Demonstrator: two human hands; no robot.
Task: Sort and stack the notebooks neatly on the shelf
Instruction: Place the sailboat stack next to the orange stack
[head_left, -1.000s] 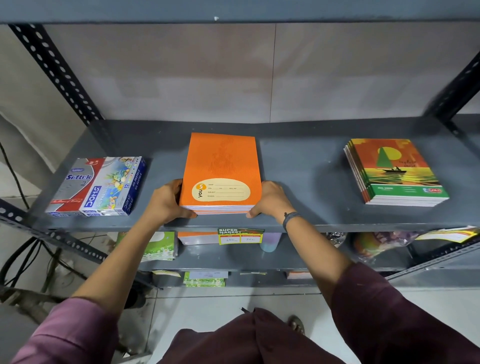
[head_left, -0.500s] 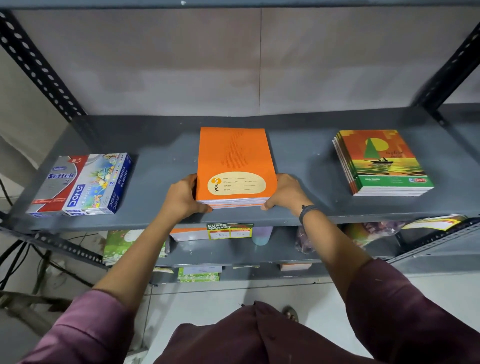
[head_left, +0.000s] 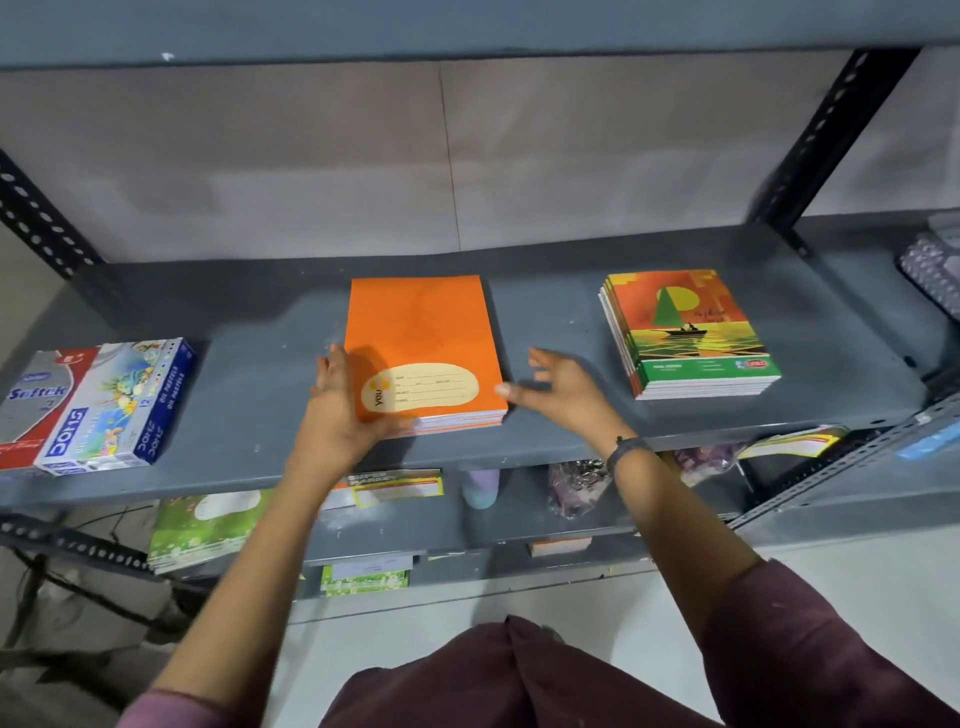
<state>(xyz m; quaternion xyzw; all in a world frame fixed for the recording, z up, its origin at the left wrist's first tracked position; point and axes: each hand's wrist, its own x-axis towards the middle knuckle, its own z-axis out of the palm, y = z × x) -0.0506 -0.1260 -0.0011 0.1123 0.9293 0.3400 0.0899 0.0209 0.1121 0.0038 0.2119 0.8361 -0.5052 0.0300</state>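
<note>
Orange notebook stack (head_left: 423, 338) flat mid-shelf, sailboat-cover notebook stack (head_left: 691, 332) flat, well apart, right.

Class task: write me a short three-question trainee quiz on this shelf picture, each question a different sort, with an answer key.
1. True or false: the right hand grips the orange notebook stack.
2. Multiple choice: what lies at the left end of the shelf? A) oil pastel boxes B) a cup C) scissors
3. Fill in: the top cover of the stack to the right shows a ____ on water.

Key:
1. False: it is open beside the stack's right edge; only the left hand rests against the stack.
2. A, the oil pastel boxes.
3. Sailboat.
</note>
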